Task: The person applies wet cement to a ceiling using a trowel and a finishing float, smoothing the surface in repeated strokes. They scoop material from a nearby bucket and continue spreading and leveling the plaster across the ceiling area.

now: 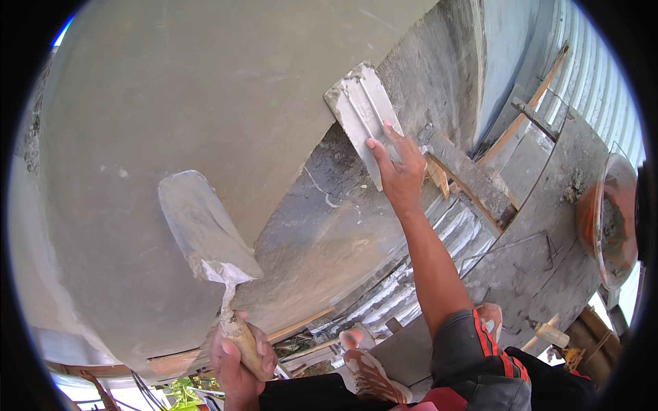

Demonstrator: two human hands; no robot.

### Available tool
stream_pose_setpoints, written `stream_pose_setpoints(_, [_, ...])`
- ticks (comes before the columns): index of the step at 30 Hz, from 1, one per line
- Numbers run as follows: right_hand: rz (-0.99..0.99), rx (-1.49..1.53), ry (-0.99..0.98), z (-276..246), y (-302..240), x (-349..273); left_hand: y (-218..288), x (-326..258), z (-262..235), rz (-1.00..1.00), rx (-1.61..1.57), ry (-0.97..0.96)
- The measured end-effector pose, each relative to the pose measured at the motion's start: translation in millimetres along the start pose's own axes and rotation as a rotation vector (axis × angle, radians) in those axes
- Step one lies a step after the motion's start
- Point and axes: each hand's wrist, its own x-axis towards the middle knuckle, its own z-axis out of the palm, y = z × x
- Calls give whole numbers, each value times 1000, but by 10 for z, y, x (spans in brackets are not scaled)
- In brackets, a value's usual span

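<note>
Left hand [240, 359] is gripping the wooden handle of a pointed trowel [204, 229], its blade lying flat against the smooth grey plastered wall [178, 89]. Right hand [399, 166] is pressing a rectangular float [362, 113] against the wall's edge, fingers spread across it. An orange basin [603, 219] of mortar is sitting off to the right.

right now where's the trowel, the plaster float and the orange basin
trowel [205, 229], head view, middle of its flat blade
plaster float [360, 109], head view, upper part of its grey plate
orange basin [606, 219], head view, inner wall near its rim
</note>
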Motion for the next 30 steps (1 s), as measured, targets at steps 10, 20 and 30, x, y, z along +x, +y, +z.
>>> stream_pose_setpoints(10, [199,77,190,-200,-73,1131,-9,12,48,-53,-41,111])
stream_pose_setpoints(20, [1,-84,157,21,32,1218,-38,82,-2,-34,-31,67])
stream_pose_setpoints(30, [933,1230,-53,201,-304,-262,-17,41,88,33,-157,100])
